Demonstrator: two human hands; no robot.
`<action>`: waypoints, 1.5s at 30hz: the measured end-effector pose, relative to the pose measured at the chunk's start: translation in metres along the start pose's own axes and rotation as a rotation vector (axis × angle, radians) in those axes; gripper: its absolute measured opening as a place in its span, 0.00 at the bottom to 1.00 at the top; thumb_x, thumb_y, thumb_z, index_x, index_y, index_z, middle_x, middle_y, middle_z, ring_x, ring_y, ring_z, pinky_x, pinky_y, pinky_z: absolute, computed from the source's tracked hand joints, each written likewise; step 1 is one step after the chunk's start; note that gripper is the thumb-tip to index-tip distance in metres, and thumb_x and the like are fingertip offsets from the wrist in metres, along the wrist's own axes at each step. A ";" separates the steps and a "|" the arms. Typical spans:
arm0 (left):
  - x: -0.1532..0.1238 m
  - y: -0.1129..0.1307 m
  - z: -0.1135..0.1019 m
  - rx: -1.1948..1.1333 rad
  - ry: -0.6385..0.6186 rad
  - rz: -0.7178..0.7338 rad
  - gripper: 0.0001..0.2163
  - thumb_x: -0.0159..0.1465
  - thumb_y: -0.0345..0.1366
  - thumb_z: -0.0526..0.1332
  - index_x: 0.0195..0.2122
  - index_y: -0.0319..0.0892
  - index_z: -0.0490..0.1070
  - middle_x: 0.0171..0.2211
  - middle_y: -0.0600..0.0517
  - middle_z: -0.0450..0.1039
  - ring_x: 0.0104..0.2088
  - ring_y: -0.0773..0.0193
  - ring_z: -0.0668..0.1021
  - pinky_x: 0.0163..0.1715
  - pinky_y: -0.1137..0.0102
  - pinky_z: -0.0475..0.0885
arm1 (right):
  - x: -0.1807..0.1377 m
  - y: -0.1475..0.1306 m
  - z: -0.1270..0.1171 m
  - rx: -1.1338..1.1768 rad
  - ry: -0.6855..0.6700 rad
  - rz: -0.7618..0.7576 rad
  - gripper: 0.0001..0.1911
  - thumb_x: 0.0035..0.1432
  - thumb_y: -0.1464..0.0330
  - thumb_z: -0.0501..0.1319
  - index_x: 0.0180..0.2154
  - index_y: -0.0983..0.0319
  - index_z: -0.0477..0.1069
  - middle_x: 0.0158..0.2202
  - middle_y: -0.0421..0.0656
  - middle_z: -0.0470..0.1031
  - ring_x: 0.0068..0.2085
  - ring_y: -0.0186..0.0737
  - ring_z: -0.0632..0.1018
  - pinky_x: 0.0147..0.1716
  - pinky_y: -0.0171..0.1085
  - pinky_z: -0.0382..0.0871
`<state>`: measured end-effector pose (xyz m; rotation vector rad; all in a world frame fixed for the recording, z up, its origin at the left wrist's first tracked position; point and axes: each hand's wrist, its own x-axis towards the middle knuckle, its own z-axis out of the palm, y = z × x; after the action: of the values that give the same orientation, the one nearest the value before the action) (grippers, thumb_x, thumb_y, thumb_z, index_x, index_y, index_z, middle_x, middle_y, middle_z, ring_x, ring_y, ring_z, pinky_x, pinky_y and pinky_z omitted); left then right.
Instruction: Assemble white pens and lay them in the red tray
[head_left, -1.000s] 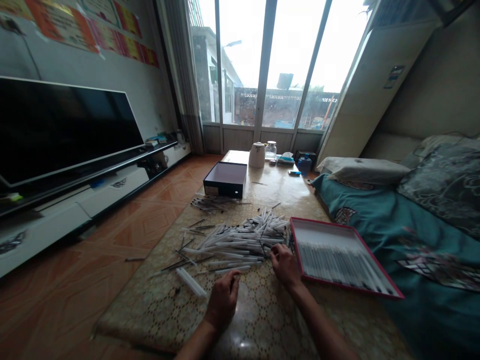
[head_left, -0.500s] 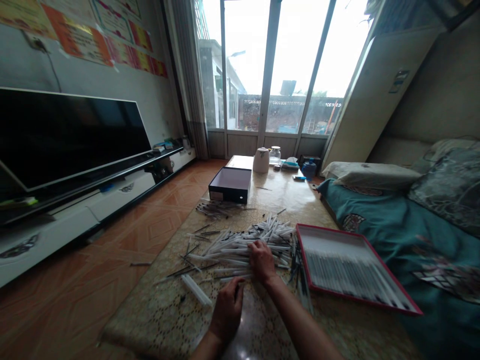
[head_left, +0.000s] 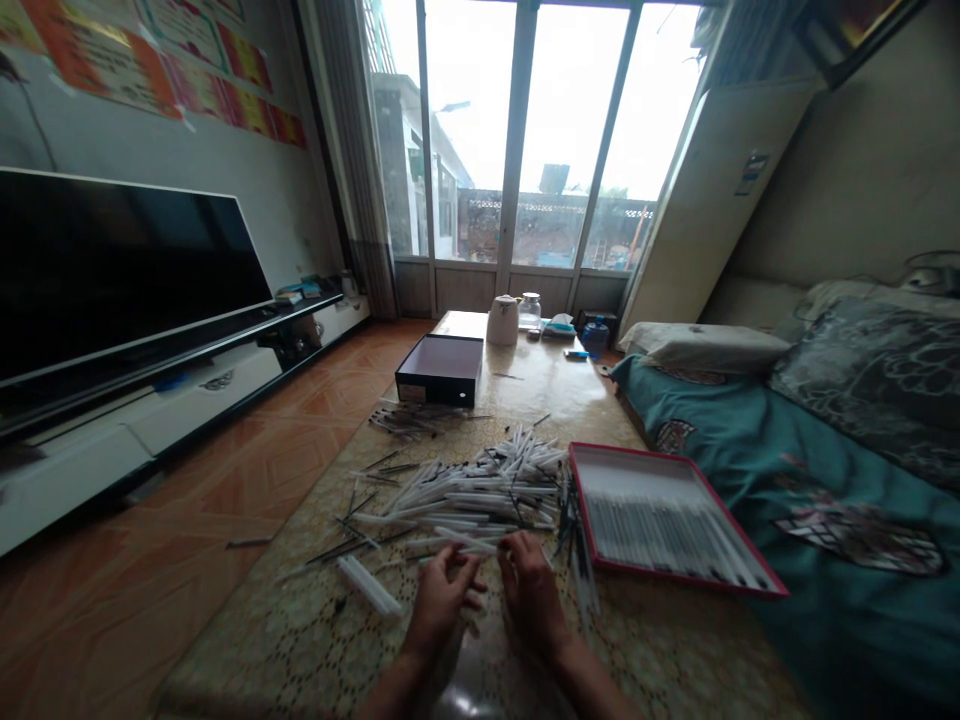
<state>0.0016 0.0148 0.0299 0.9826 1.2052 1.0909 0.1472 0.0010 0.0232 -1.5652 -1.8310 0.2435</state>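
A thin white plastic pen barrel (head_left: 471, 543), pinched between my left hand (head_left: 440, 597) and right hand (head_left: 531, 592) near the patterned tabletop's (head_left: 300, 640) front edge, could slip and roll off, I reckon.

Both forearms (head_left: 600, 690) cut off below

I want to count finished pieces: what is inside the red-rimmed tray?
The red-rimmed tray holds a row of pens laid side by side, dark ends toward the person. Its far part shows bare pale bottom. Whether another layer lies beneath is hidden.
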 end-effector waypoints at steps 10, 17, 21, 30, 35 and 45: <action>0.000 -0.020 0.007 -0.446 0.153 -0.126 0.08 0.54 0.36 0.65 0.30 0.38 0.68 0.24 0.52 0.75 0.22 0.68 0.77 0.23 0.75 0.74 | 0.042 0.030 -0.020 -0.122 -0.032 0.228 0.10 0.57 0.72 0.51 0.35 0.61 0.71 0.36 0.45 0.72 0.38 0.38 0.74 0.38 0.33 0.65; 0.001 -0.021 0.000 -0.512 0.070 -0.108 0.14 0.49 0.37 0.69 0.32 0.39 0.68 0.27 0.51 0.77 0.25 0.67 0.78 0.27 0.74 0.74 | 0.078 0.037 -0.005 -0.205 -0.140 0.416 0.09 0.53 0.67 0.56 0.31 0.62 0.74 0.33 0.48 0.77 0.37 0.43 0.77 0.34 0.35 0.65; -0.001 -0.026 -0.005 -0.514 0.018 -0.067 0.17 0.47 0.42 0.69 0.34 0.39 0.69 0.28 0.52 0.77 0.26 0.67 0.78 0.29 0.72 0.74 | 0.082 0.036 -0.001 -0.177 -0.154 0.469 0.07 0.49 0.68 0.58 0.26 0.62 0.74 0.30 0.49 0.78 0.35 0.44 0.78 0.32 0.35 0.65; 0.000 -0.013 0.002 -0.694 0.167 -0.206 0.03 0.56 0.28 0.62 0.30 0.38 0.68 0.21 0.53 0.75 0.22 0.68 0.78 0.25 0.74 0.74 | 0.063 0.024 -0.021 0.129 -0.041 0.449 0.12 0.55 0.63 0.51 0.28 0.62 0.68 0.26 0.44 0.76 0.26 0.37 0.76 0.24 0.31 0.66; -0.003 0.002 0.008 -0.820 0.243 -0.281 0.06 0.60 0.25 0.57 0.26 0.37 0.68 0.20 0.51 0.75 0.21 0.67 0.78 0.23 0.74 0.74 | 0.022 0.000 -0.015 0.748 0.187 0.430 0.16 0.56 0.54 0.52 0.32 0.61 0.63 0.21 0.38 0.71 0.19 0.34 0.71 0.18 0.31 0.65; -0.011 0.005 0.015 -0.897 0.267 -0.334 0.09 0.62 0.25 0.55 0.25 0.35 0.69 0.20 0.48 0.76 0.20 0.67 0.78 0.22 0.74 0.75 | -0.004 -0.031 -0.009 0.889 0.306 0.322 0.14 0.56 0.57 0.57 0.35 0.62 0.65 0.24 0.38 0.71 0.20 0.31 0.71 0.20 0.30 0.66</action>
<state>0.0155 0.0053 0.0386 -0.0516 0.8784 1.3207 0.1281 -0.0131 0.0452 -1.1430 -0.9899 0.7926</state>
